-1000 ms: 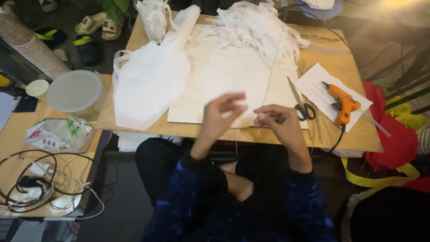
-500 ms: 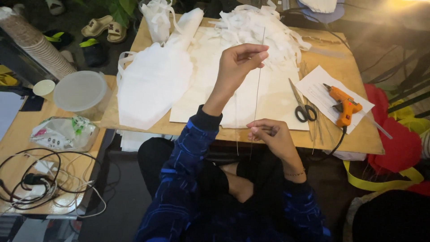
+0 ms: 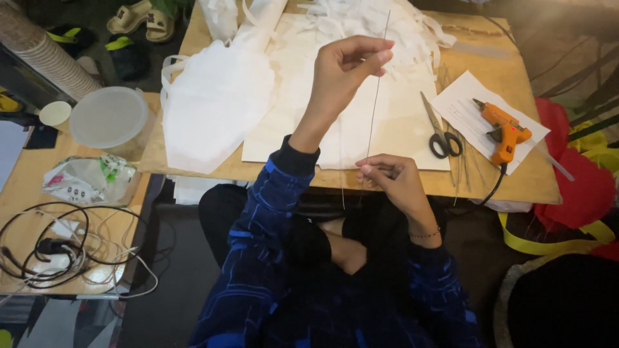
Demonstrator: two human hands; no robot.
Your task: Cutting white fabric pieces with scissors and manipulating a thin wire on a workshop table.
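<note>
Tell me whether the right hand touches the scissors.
Apart. The head view shows the right hand pinching a thin thread at the table edge, with bare wood between it and the scissors.

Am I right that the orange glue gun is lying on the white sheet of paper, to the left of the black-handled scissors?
Not quite: the head view shows the orange glue gun on the white sheet of paper, but to the right of the black-handled scissors, not the left.

A crumpled clear plastic packet [image 3: 90, 180] with green and red print is lying on the side table [image 3: 26, 187], well left of the fingers [image 3: 367, 169].
</note>
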